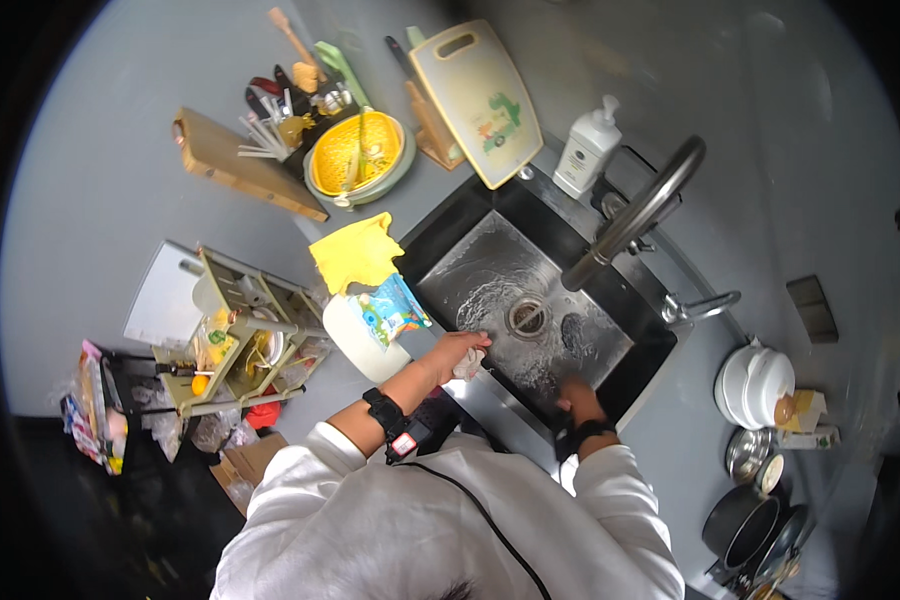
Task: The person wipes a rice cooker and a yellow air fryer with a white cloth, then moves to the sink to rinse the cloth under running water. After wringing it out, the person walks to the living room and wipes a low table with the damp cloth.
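My left hand [450, 358] is over the near left edge of the sink, closed around a crumpled whitish cloth or tissue [469, 364]. Blurred, my right hand [579, 397] hangs over the near right part of the basin; what its fingers do is not clear. Water runs from the curved metal faucet [634, 217] towards the drain [527, 318]. It spreads in ripples over the floor of the stainless steel sink [495, 247]. A yellow cloth [356, 251] and a blue printed plastic packet [390, 309] lie left of the basin.
A cutting board [480, 105] and a white pump bottle [589, 146] stand behind the sink. Further left are a yellow colander [356, 154] and a wooden board [247, 169]. A small tap [705, 306], white pot [757, 386] and dark saucepan [741, 525] are rightward. A loaded shelf cart [229, 352] stands left.
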A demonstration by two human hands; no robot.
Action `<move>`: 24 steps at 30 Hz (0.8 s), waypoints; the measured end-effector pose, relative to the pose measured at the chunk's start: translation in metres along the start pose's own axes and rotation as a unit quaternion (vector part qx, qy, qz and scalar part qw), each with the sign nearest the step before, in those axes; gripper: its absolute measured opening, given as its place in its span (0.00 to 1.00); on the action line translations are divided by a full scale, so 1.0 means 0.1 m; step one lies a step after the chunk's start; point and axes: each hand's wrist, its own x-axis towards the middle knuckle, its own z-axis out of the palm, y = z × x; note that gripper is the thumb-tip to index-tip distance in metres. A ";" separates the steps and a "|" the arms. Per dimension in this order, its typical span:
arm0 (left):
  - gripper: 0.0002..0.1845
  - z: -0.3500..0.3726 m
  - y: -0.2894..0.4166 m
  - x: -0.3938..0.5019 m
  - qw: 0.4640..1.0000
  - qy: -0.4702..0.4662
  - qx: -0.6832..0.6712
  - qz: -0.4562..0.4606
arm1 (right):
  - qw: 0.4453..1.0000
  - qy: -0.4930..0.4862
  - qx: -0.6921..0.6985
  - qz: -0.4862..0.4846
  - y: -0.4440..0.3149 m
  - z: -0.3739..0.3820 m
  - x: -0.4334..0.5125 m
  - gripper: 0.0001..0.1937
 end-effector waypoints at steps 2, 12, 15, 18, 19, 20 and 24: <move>0.14 -0.07 0.06 -0.11 1.000 0.009 -0.011 0.027 | 0.940 0.057 -0.320 0.101 0.02 0.10 0.11 0.14; 0.13 -0.67 0.39 -0.44 0.986 0.008 -0.139 0.089 | 0.945 0.062 -0.127 -0.295 -1.65 1.28 -0.68 0.28; 0.12 -0.96 0.49 -0.56 0.982 -0.006 -0.165 0.095 | 0.943 -0.082 0.046 -0.318 -1.97 1.40 -0.57 0.26; 0.12 -1.25 0.50 -0.67 0.982 -0.030 -0.162 0.091 | 0.984 0.040 0.090 -0.146 -1.96 1.39 0.07 0.22; 0.12 -1.34 0.51 -0.68 0.981 -0.045 -0.163 0.099 | 0.937 0.196 -0.249 -0.143 -1.92 1.38 0.28 0.17; 0.12 -1.46 0.49 -0.71 0.978 -0.067 -0.161 0.113 | 0.780 0.298 -0.550 -0.035 -1.87 1.35 0.45 0.12; 0.11 -1.81 0.52 -0.62 0.968 -0.088 -0.203 0.120 | 0.822 0.371 -0.381 -0.203 -1.85 1.32 0.63 0.08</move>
